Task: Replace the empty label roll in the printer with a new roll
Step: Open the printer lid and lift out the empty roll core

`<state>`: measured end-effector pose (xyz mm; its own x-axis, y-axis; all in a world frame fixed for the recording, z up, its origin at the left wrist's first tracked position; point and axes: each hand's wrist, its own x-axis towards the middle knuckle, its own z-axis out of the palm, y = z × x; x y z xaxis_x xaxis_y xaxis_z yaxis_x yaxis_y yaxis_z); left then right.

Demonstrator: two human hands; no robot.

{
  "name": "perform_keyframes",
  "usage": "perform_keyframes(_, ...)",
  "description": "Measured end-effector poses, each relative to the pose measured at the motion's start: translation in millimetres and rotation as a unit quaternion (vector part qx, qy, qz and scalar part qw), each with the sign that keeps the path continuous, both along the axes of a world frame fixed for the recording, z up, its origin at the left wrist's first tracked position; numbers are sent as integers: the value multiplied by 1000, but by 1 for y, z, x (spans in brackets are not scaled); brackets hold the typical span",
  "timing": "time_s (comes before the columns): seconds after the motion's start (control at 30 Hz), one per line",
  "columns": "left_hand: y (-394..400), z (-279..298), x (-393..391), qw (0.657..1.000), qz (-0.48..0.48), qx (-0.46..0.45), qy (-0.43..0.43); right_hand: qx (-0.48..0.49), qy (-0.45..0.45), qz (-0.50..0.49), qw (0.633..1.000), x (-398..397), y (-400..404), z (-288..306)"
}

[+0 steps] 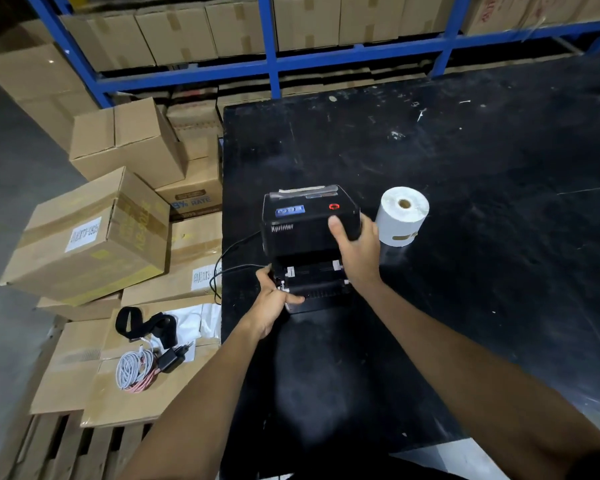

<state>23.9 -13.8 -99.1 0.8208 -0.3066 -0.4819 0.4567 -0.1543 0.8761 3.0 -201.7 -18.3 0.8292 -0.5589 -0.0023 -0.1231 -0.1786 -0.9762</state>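
Observation:
A black label printer stands near the left edge of the black table, its lid raised and tilted back. My right hand grips the lid's right side, thumb on top. At the base's front left corner my left hand holds on, fingers at the open paper bay. Inside the bay I see white guides and no roll. A white label roll stands on end just right of the printer, apart from both hands.
Black cables run off the printer's left side. Cardboard boxes are piled left of the table, with a strap, a charger and coiled cables on them. Blue shelving with boxes stands behind.

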Motion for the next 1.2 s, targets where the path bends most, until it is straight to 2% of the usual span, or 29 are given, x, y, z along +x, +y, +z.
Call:
perform_keyframes(0.2, 0, 19, 18, 995, -47, 77, 31, 194, 57, -23, 979, 58, -15, 43)
perform_keyframes(0.43, 11, 28, 24, 978, -151, 136, 44, 266, 41, 38, 962, 80, -21, 43)
perform_keyframes(0.67, 19, 42, 35, 956, -224, 190, 23, 221, 18, 123, 967, 91, -34, 27)
perform_keyframes(0.73, 24, 50, 42, 963, -209, 164, 51, 190, 29, 132, 972, 89, -43, 19)
perform_keyframes(0.8, 27, 58, 50, 978, -148, 141, 46, 143, 52, 134, 979, 83, -52, 7)
perform_keyframes(0.9, 22, 61, 65, 980, -34, 172, -93, 33, 113, 146, 982, 71, -58, -11)
perform_keyframes(0.97, 14, 63, 75, 962, -21, 205, -180, -74, 152, 169, 971, 62, -59, -21)
perform_keyframes(1.07, 5, 59, 86, 916, -95, 285, -267, -217, 151, 210, 941, 52, -57, -30)
perform_keyframes(1.2, -2, 49, 95, 865, -146, 360, -318, -306, 129, 193, 923, 52, -53, -30)
